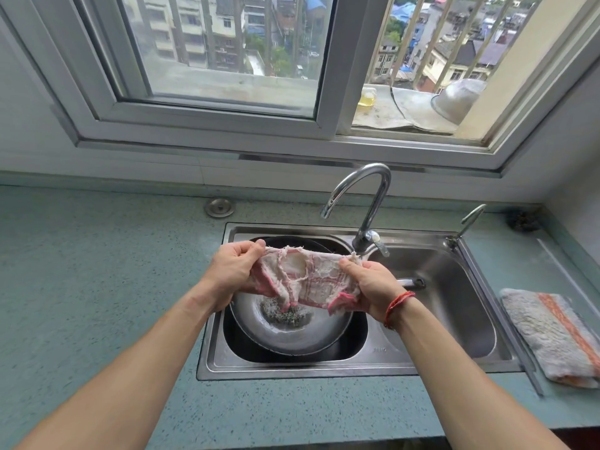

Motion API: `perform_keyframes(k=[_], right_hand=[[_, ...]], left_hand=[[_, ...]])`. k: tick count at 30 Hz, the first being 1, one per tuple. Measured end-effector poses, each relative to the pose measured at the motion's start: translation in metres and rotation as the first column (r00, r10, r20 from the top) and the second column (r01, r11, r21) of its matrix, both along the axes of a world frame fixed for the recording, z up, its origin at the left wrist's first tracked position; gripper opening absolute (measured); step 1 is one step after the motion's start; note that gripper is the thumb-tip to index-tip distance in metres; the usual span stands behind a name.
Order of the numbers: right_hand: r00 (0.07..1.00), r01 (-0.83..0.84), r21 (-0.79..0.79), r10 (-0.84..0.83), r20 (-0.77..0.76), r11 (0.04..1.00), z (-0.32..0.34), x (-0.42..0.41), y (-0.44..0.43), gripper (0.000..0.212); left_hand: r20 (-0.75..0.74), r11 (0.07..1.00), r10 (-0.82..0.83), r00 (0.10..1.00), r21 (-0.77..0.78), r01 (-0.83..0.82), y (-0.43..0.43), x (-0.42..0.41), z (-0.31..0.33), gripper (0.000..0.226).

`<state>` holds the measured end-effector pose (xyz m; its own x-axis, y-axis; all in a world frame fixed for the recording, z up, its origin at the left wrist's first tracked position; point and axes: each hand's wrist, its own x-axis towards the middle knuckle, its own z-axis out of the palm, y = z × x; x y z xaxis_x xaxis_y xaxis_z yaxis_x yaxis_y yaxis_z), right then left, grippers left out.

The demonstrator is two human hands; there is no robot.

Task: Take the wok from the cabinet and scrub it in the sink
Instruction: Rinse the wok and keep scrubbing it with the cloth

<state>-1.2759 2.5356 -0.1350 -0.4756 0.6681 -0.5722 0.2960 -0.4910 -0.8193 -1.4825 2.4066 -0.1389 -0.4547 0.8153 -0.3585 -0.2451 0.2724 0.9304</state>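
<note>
A metal wok (292, 332) lies in the left basin of the steel sink (214, 365), its handle (412, 283) reaching toward the right basin. A dark scouring pad (285, 315) rests in the bottom of the wok. Above the wok a worn pink-and-white dishcloth (308, 280) is stretched between both hands. My left hand (232, 271) grips its left end. My right hand (370, 287), with a red string at the wrist, grips its right end.
The chrome tap (363, 196) arches over the sink divider, no water visibly running. A folded grey-and-orange towel (552, 336) lies on the counter right of the sink. A dark scrubber (522, 219) sits in the back right corner. Green counter (97, 287) spreads left.
</note>
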Motion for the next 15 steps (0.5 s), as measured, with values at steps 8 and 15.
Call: perform_keyframes(k=[8, 15], right_hand=[[0.998, -0.022, -0.011, 0.021, -0.057, 1.000, -0.009, -0.039, -0.025, 0.028], [0.973, -0.146, 0.025, 0.148, -0.175, 0.989, -0.042, -0.027, -0.031, 0.049]], left_hand=[[-0.158, 0.986, -0.164, 0.974, 0.001, 0.166, 0.016, 0.033, -0.001, 0.041], [0.142, 0.981, -0.169, 0.975, -0.073, 0.181, 0.020, 0.043, -0.018, 0.061]])
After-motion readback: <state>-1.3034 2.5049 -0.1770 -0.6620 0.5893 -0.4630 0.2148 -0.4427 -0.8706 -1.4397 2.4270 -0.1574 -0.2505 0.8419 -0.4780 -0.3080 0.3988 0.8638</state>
